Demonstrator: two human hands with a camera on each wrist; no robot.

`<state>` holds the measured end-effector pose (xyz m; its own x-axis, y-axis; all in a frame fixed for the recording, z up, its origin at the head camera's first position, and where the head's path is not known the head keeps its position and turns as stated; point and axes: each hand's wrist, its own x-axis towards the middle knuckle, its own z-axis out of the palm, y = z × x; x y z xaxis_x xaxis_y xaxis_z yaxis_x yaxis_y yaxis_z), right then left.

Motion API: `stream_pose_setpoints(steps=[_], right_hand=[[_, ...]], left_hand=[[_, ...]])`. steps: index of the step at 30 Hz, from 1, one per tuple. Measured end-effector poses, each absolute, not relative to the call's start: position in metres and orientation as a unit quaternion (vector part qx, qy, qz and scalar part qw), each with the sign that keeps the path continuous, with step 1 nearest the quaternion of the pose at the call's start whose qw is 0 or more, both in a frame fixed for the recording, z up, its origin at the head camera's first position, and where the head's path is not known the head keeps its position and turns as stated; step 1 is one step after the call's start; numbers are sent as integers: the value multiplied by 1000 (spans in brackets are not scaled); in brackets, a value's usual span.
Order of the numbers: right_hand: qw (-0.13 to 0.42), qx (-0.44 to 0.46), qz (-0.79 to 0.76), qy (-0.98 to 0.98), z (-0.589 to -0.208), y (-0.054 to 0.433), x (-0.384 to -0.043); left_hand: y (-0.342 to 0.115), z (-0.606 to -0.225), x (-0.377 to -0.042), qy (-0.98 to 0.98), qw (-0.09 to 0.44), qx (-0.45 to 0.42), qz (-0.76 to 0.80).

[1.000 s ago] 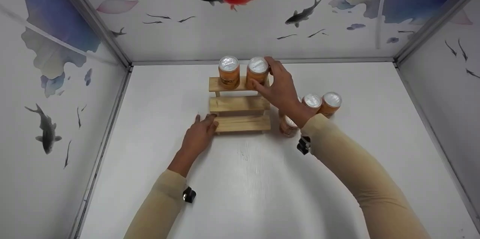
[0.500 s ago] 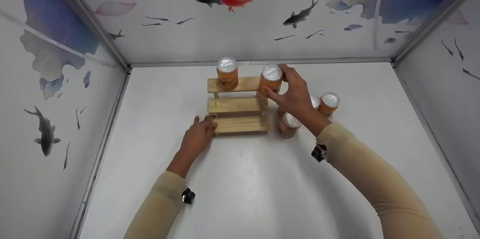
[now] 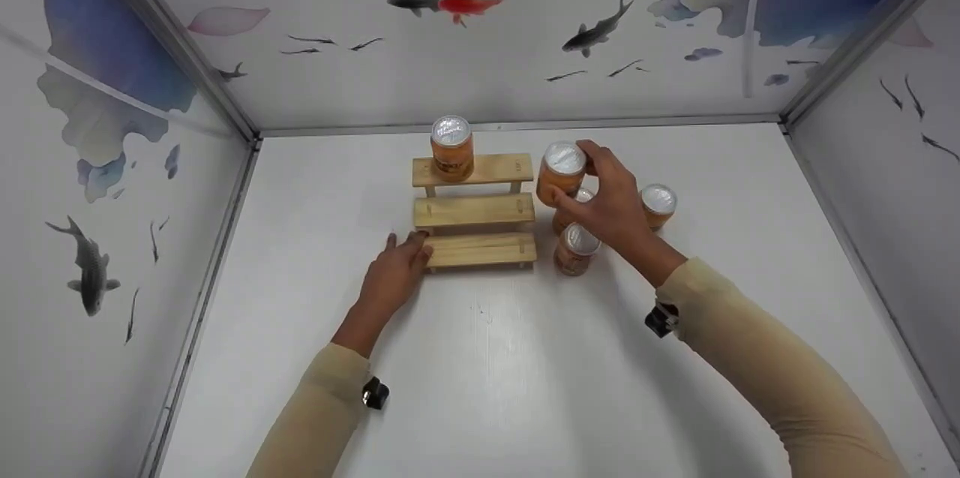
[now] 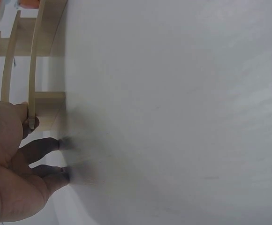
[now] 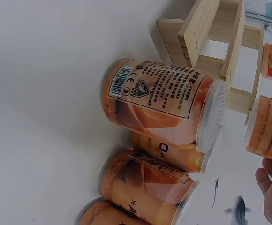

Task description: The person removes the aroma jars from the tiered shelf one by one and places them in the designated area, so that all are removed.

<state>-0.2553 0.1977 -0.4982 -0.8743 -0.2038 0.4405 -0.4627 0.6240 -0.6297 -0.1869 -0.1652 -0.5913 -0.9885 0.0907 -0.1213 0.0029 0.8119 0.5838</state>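
Note:
My right hand grips an orange printed can with a silver lid, thumb on the near side and fingers behind. The can is upright, just right of the top step of a three-step wooden rack. In the right wrist view, this held can shows at the right edge above the fingers. My left hand pinches the left end of the rack's lowest step; in the left wrist view, thumb and a finger lie on either side of the board. A like can stands on the top step's left half.
Right of the rack on the white table, several more cans stand together, among them a front can and a right can. The wall with painted fish rises close behind the rack.
The right hand has carried its can off the right half of the rack's top step, rightward and toward the standing cans. The left hand has kept its hold on the rack.

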Motion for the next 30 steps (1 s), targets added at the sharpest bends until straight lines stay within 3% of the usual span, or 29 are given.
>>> stream_pose_setpoints(steps=[30], right_hand=[[190, 170, 370, -893, -509, 249, -225]], left_hand=[[-166, -590, -186, 946, 65, 33, 317]])
